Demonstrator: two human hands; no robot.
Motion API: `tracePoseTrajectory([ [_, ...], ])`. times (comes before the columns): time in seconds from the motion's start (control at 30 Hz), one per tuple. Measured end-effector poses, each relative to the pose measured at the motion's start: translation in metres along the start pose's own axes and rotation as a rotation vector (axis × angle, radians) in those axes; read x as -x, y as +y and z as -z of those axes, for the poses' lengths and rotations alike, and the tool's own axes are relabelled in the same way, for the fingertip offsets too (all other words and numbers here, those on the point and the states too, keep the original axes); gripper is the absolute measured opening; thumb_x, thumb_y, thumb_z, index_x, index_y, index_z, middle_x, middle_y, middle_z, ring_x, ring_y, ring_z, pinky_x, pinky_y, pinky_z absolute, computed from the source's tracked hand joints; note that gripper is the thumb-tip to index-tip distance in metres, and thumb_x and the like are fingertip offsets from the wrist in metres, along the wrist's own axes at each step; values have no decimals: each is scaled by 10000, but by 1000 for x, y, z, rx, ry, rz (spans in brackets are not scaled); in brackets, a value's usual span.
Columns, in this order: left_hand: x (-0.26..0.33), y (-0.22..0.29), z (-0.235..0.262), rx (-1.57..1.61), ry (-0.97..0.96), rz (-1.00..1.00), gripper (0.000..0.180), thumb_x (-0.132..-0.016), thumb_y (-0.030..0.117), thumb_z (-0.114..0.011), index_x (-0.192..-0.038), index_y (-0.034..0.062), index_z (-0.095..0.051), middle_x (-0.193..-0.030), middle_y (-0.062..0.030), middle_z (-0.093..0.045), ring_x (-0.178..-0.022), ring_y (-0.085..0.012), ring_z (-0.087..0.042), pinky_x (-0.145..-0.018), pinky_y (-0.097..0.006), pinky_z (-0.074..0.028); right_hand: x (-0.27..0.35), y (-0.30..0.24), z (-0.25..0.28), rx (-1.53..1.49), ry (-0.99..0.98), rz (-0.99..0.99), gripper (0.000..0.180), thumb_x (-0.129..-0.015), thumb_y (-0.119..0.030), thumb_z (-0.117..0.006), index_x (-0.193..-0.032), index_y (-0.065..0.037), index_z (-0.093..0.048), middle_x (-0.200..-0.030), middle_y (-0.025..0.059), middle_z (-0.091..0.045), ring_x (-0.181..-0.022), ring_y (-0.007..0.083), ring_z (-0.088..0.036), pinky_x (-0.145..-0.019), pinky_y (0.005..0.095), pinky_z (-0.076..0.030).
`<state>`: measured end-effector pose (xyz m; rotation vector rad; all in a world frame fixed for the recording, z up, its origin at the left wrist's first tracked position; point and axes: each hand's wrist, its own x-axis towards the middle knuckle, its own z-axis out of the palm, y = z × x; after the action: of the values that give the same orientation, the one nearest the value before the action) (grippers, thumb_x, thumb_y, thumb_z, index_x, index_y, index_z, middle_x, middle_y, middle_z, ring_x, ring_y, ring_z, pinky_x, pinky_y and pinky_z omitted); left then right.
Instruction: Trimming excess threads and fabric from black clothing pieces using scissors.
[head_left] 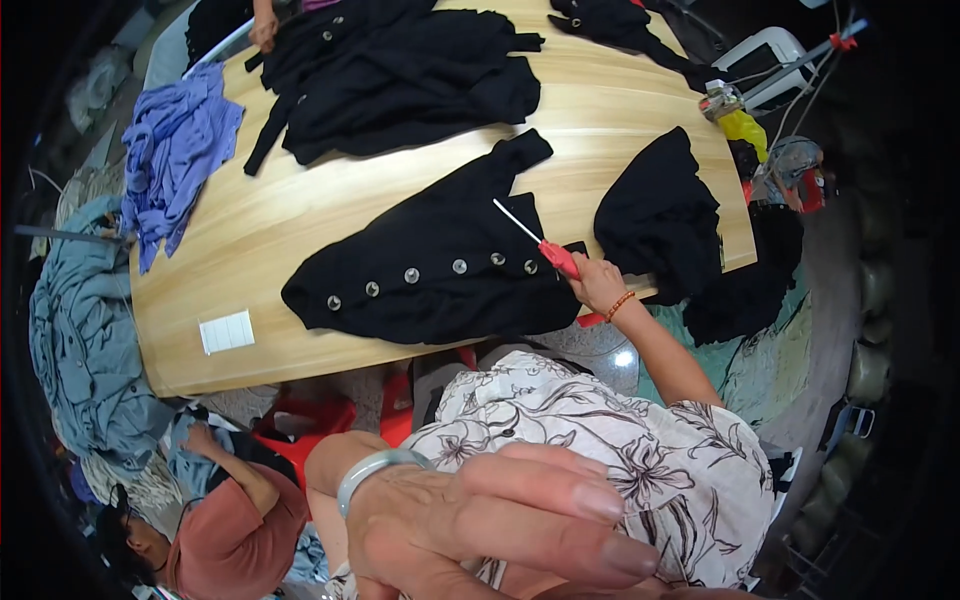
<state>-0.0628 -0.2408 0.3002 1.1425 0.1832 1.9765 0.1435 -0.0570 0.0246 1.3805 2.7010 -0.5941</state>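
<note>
My left hand point(470, 515), with a pale bangle at the wrist, is raised very close to the camera. Its fingers are loosely stretched, and nothing shows in them. At the table's near right side, my right hand point(600, 285) wears a beaded bracelet and grips a red-handled tool point(558, 258) with a long thin pale shaft; its exact kind is unclear. The shaft points up and left over a black buttoned garment point(440, 240). That garment lies spread on the table, with a row of several shiny round buttons point(411, 275) along it.
The wooden table point(270, 240) bears more black garments point(410, 80), another black piece point(660, 210), purple cloth point(185, 140) and a white card point(227, 332). Grey-blue garments point(85, 330) heap at left. A person point(240, 520) works at lower left; another person's hand point(264, 30) is at the far edge. Red stools point(310, 425) stand below.
</note>
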Motion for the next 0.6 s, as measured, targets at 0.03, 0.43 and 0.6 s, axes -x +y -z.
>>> tracePoseTrajectory([
  [0.03, 6, -9, -23, -55, 477, -154, 476, -957, 510, -492, -1110, 95, -669, -1141, -289, -604, -1180, -439, -485, -985, -568, -385, 3, 1, -1, -3, 14, -5, 187, -878, -255, -602, -923, -89, -530, -752, 226, -628, -729, 449, -617, -664, 546, -491],
  [0.43, 37, -15, 20, -668, 107, -392, 419, -973, 425, -431, -999, 108, -703, -1126, -120, -641, -1166, -330, -507, -935, -538, -412, 15, -12, -3, 32, 137, 107, 232, -772, -62, -657, -960, -43, -521, -1041, 170, -523, -886, 413, -600, -726, 497, -507],
  [0.6, 63, -17, 117, -1192, -78, 66, 165, -746, -56, -665, -850, 71, -646, -832, -79, -653, -757, -267, -622, -690, -351, -499, 13, -44, 2, -178, 77, 22, 235, -913, -206, -605, -1058, -104, -450, -840, 204, -629, -769, 458, -614, -660, 525, -471],
])
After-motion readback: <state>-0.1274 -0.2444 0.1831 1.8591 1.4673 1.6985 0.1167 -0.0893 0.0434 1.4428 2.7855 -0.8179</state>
